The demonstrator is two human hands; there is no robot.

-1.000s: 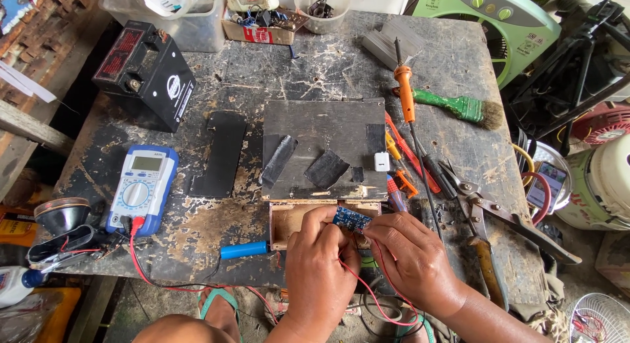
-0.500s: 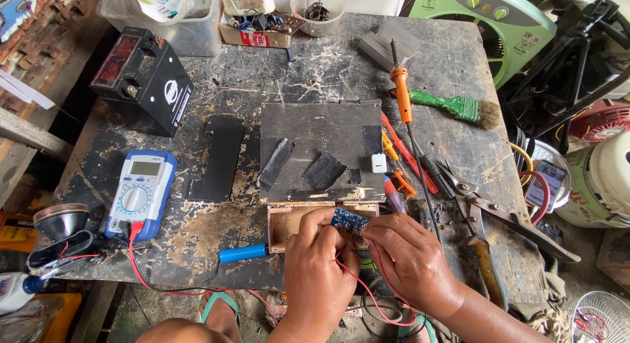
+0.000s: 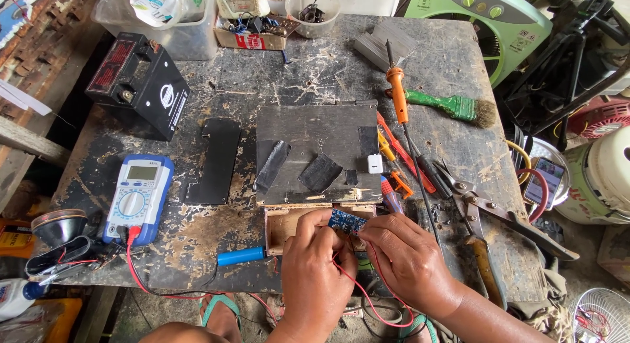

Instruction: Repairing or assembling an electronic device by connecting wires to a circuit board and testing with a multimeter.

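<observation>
At the near edge of the scarred workbench (image 3: 315, 67), I hold a small blue circuit board (image 3: 346, 220) between both hands, just above the open wooden box (image 3: 283, 226). My left hand (image 3: 315, 267) pinches the board's left end, fingertips closed on it; my right hand (image 3: 407, 258) grips its right end, fingers together. A red wire (image 3: 357, 287) loops down between my wrists. A blue multimeter (image 3: 139, 197) lies well to the left, an orange-handled soldering iron (image 3: 398, 97) beyond the box.
</observation>
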